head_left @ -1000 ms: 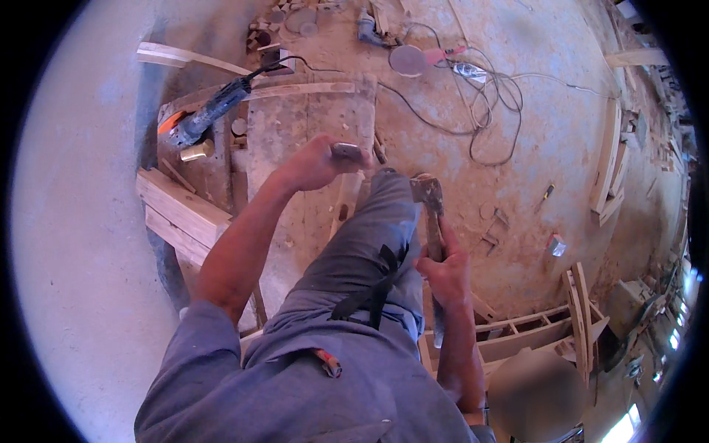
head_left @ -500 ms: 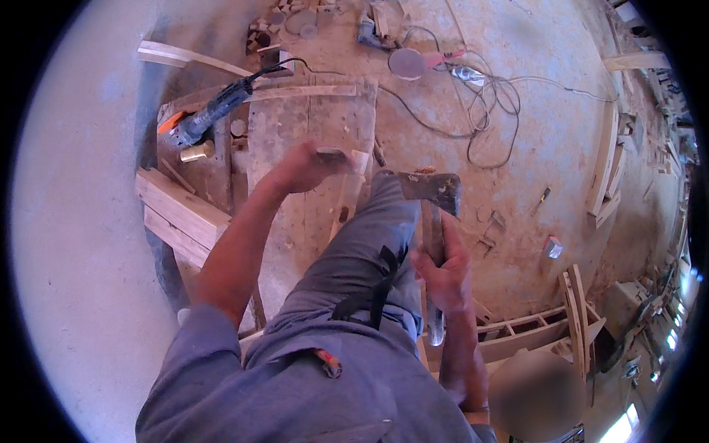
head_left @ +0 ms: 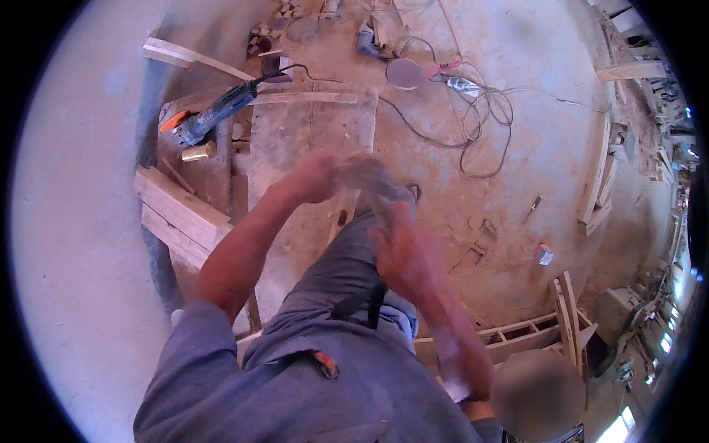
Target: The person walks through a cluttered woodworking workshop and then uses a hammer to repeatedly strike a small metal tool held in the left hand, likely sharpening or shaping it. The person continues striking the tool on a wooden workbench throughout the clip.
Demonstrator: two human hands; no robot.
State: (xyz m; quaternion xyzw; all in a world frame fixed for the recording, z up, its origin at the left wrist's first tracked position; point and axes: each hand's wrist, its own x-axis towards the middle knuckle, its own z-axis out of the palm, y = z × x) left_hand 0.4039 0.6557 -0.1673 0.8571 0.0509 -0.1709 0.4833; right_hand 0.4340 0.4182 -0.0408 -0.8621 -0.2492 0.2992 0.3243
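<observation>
My right hand [head_left: 405, 255] is closed round the handle of an adze [head_left: 367, 176], whose metal head is smeared by motion just beside my left hand [head_left: 316, 179]. That left hand is closed, and the adze head covers whatever its fingers hold. Below the two hands, a narrow wooden piece [head_left: 342, 218] with a dark slot lies along the board, next to my bent leg. Whether the adze touches anything is lost in the blur.
An angle grinder [head_left: 218, 114] with an orange disc lies at the left, near a brass-coloured cylinder [head_left: 198, 152]. Thick timbers [head_left: 181, 210] sit left of my forearm. Looped cable [head_left: 484, 118] and a screwdriver [head_left: 533, 207] lie on the floor. A wooden frame [head_left: 517, 336] stands at right.
My right hand has swung the adze up and left, from beside my leg to my left hand. The left hand has stayed nearly in place over the board.
</observation>
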